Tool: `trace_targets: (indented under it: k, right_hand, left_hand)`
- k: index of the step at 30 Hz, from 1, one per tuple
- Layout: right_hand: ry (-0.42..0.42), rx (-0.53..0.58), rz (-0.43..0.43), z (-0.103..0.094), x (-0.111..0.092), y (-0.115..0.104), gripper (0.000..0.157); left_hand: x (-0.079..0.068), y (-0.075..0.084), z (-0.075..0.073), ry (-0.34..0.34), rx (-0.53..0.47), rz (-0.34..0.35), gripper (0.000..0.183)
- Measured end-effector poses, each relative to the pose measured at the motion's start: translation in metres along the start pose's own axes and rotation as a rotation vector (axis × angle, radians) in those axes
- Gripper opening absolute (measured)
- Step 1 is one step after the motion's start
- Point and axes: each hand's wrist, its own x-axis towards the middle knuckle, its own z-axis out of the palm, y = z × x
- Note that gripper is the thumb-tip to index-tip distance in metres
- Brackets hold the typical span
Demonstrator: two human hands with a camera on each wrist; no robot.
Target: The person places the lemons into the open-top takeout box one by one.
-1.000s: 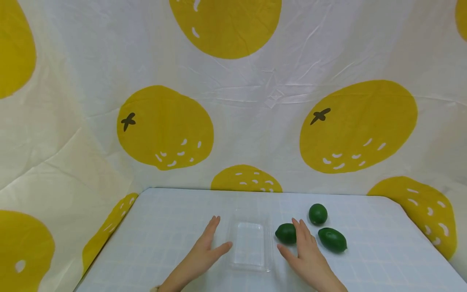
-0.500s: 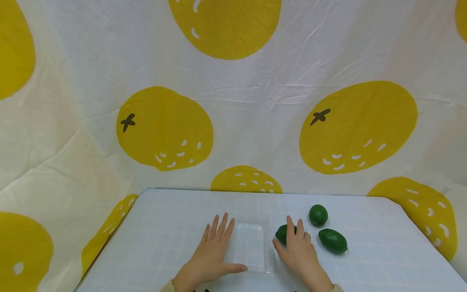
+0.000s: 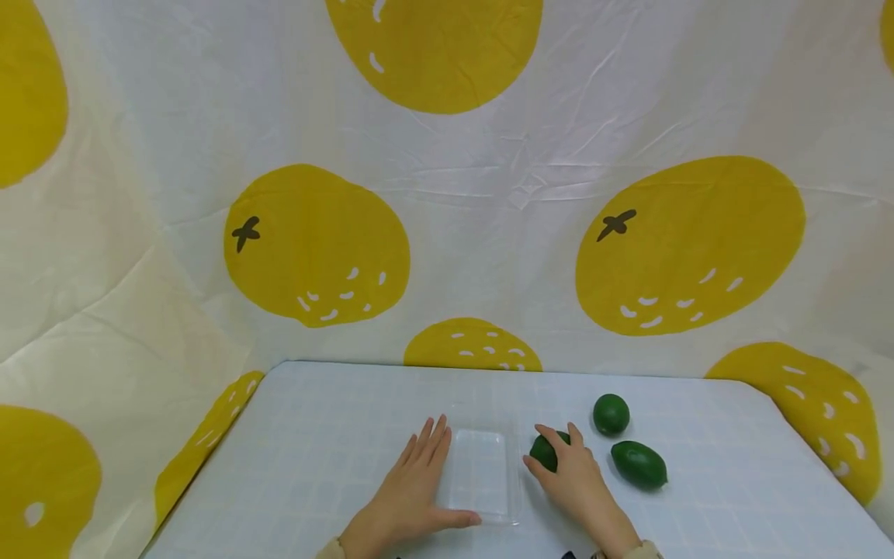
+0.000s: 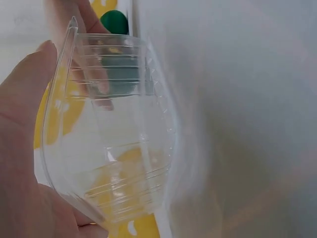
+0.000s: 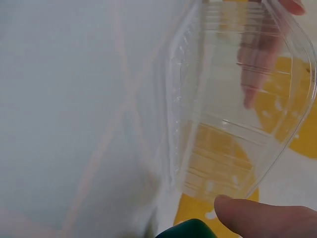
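A clear plastic container point(image 3: 479, 470) stands on the table with its open side up. My left hand point(image 3: 410, 493) lies along its left side, fingers straight and thumb stretched across its near edge. In the left wrist view the hand sits close around the container's rim point(image 4: 45, 134). To the right of the container, my right hand point(image 3: 578, 475) has its thumb and curled fingers around a dark green lime point(image 3: 542, 453), which they partly cover. The right wrist view shows the thumb point(image 5: 262, 216) above the lime point(image 5: 190, 229).
Two more green limes, a rounder-looking one point(image 3: 611, 414) and a longer one point(image 3: 639, 465), lie to the right of my right hand. A pale checked cloth covers the table point(image 3: 314, 435). Behind it hangs a white curtain point(image 3: 489, 256) printed with yellow fruit.
My left hand has moved right, up against the container, its thumb now across the near edge. The right hand's fingers have closed around the nearest lime. The container and other limes stay put.
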Motion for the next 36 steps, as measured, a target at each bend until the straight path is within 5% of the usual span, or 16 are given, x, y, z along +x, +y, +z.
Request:
trace_targets:
  k: [12, 24, 36]
  right_hand:
    - [0.047, 0.023, -0.034, 0.002, 0.003, 0.007, 0.052]
    - [0.116, 0.071, 0.001, 0.004, 0.009, 0.011, 0.072]
    - [0.15, 0.098, 0.008, -0.008, 0.013, 0.01, 0.071]
  left_hand:
    - [-0.001, 0.003, 0.002, 0.036, 0.001, 0.024, 0.122]
    - [-0.001, 0.002, 0.001, 0.032, -0.002, 0.015, 0.124]
    - [0.0, 0.002, 0.002, 0.019, -0.007, 0.002, 0.124]
